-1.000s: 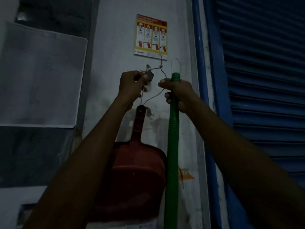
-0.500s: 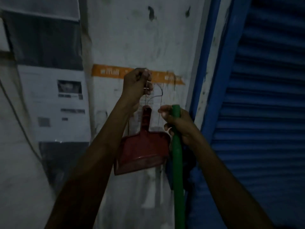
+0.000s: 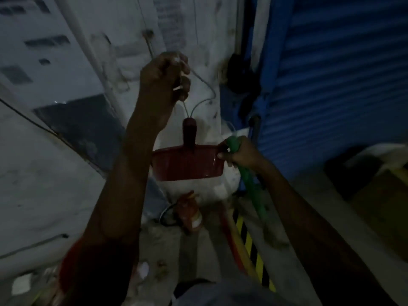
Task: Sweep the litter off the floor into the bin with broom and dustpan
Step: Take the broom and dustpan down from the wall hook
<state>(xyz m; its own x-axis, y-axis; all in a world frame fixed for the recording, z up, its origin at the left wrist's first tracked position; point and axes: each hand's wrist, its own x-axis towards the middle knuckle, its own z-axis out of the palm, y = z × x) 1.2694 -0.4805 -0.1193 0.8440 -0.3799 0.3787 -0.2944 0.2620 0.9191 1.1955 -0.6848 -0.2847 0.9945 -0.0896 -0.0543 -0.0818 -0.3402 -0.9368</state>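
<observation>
Setting: dim corner, pale scuffed wall (image 3: 66, 173) on the left, blue roller shutter (image 3: 342, 85) on the right.
Head view, centre: red dustpan (image 3: 187, 164) dangles handle-up on a thin wire loop (image 3: 207, 85), its long axis vertical, directly below the grip.
Left hand (image 3: 163, 80): raised, centre top of frame, fingers pinched tight on the wire; forearm runs up from the lower left.
Right hand (image 3: 240, 151): lower, right of centre, wrapped round the top of the green broom handle (image 3: 254, 191), which slants down to the floor; knuckles just beside the dustpan's right edge.
Floor, bottom of frame: pale litter scraps (image 3: 143, 268), a red extinguisher-like object (image 3: 189, 215), yellow-black hazard stripe (image 3: 249, 239).
Bin: not identifiable.
Judgement: both tools appear collected; sweeping not yet begun.
</observation>
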